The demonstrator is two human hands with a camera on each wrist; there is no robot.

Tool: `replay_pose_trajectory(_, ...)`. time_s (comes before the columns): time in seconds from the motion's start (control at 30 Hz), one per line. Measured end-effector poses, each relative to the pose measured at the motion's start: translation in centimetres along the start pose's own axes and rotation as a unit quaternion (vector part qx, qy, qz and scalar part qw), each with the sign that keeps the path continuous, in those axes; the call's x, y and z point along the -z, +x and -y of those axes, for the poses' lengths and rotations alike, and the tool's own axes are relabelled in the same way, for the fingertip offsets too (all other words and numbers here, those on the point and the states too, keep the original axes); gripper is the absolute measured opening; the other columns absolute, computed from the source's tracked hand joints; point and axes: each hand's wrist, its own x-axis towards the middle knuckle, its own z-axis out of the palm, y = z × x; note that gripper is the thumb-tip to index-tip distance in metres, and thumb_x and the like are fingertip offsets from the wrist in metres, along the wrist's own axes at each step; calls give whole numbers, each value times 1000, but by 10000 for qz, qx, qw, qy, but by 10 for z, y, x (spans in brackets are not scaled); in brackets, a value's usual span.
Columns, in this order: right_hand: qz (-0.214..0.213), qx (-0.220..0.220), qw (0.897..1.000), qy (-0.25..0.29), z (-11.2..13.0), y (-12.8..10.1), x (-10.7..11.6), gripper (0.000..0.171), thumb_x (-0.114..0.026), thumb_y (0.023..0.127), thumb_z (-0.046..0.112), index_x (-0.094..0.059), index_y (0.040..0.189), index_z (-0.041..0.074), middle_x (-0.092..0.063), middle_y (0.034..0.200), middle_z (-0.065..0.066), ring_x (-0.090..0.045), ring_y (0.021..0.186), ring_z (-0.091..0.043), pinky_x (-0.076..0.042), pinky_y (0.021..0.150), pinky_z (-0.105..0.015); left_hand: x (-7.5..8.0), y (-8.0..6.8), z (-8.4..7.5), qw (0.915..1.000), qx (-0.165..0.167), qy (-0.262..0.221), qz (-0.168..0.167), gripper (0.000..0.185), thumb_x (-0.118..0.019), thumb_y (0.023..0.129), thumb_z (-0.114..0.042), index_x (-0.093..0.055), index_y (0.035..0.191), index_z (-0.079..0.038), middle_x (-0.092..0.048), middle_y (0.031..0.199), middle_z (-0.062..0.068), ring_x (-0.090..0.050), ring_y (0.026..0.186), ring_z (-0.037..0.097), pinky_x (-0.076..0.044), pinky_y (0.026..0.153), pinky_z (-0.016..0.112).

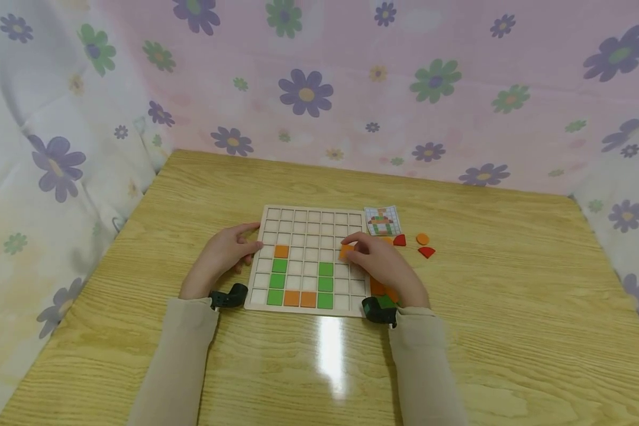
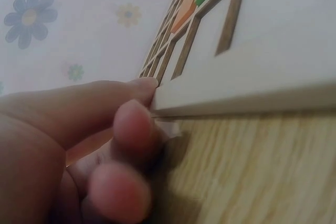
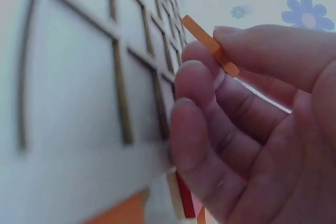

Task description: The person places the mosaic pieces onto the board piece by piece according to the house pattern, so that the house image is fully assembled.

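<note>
A wooden grid board (image 1: 303, 312) lies flat on the table. Green square tiles (image 1: 325, 284) form two upright columns in it, with orange tiles (image 1: 291, 298) between their bottoms and another orange tile (image 1: 281, 251) atop the left column. My right hand (image 1: 380, 260) pinches an orange square tile (image 3: 207, 41) between thumb and fingers, over the board's right part. The right wrist view shows this tile tilted, edge-on. Along the board's left edge, my left hand (image 1: 225, 254) touches the rim with its thumb (image 2: 142, 83); its other fingertips (image 2: 121, 190) are loosely bent beside it.
A printed pattern card (image 1: 382, 220) lies off the board's upper right corner. Red quarter-circle pieces (image 1: 426, 252) and an orange disc (image 1: 422, 238) are scattered to the right. Partly under my right wrist are more orange pieces (image 1: 376, 287) and green pieces (image 1: 385, 301). A flowered cloth (image 1: 351, 136) hangs behind the table.
</note>
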Motion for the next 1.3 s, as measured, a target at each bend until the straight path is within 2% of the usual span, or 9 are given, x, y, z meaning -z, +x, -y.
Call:
replay_pose_trajectory(0.07, 10, -104, 9998, 152, 2, 4, -1, 25, -53, 93, 31, -58, 117, 23, -59, 90, 0, -52, 79, -19, -44, 71, -31, -1, 0, 0, 9999, 63, -134, 21, 56, -60, 89, -35, -39, 140, -27, -59, 66, 8, -49, 46, 16, -48, 47, 31)
replay_pose_trajectory(0.2, 73, -309, 9990, 303, 4, 11, 0, 25, -52, 93, 28, -58, 117, 22, -60, 88, -4, -53, 76, -21, -44, 69, -31, -1, 1, 0, 9999, 101, -95, 30, 56, -59, 90, -34, -38, 141, -26, -60, 65, 8, -51, 46, 18, -48, 47, 32)
replay_pose_trajectory(0.3, 158, -390, 9985, 354, 5, 16, 0, 25, -52, 93, 26, -59, 117, 23, -61, 94, -3, -52, 81, -21, -43, 72, -31, -1, 1, -1, 9999, 107, -111, 61, 56, -59, 90, -32, -38, 141, -26, -59, 65, 7, -51, 45, 18, -47, 47, 32)
replay_pose_trajectory(0.43, 210, -213, 9994, 175, 6, 23, -1, 25, -53, 92, 26, -62, 115, 22, -61, 96, -1, -50, 84, -19, -41, 73, -30, 0, 1, 0, 9998, 85, -140, 101, 56, -59, 90, -32, -37, 141, -25, -59, 65, 8, -51, 45, 18, -47, 47, 32)
replay_pose_trajectory(0.63, 163, 179, 9997, 16, 11, 33, -9, 26, -53, 93, 24, -61, 116, 18, -57, 82, -3, -50, 73, -19, -41, 66, -29, 0, 0, 2, 9998, 59, -183, 54, 56, -59, 90, -34, -38, 141, -26, -60, 67, 9, -51, 45, 18, -48, 48, 33)
replay_pose_trajectory(0.87, -201, 316, 9990, -232, 22, 41, -23, 24, -60, 88, 29, -63, 111, 21, -60, 88, 0, -52, 77, -17, -43, 72, -30, 1, -1, 1, 9997, 50, -236, 46, 56, -60, 89, -34, -39, 140, -26, -60, 68, 9, -51, 45, 18, -48, 47, 33)
replay_pose_trajectory(1.0, -232, 339, 9985, -350, 29, 44, -31, 24, -61, 88, 27, -63, 111, 20, -60, 85, 1, -52, 75, -16, -43, 71, -30, 1, 0, 0, 9997, 135, -182, 30, 55, -60, 89, -33, -39, 140, -27, -60, 66, 8, -51, 45, 18, -46, 46, 31)
replay_pose_trajectory(1.3, -401, 432, 9971, -483, 39, 44, -40, 24, -62, 88, 26, -63, 111, 21, -61, 87, 3, -52, 78, -15, -44, 74, -30, 0, 2, 0, 9997, 107, -205, 67, 55, -59, 90, -32, -38, 141, -26, -59, 65, 8, -50, 45, 18, -46, 46, 31)
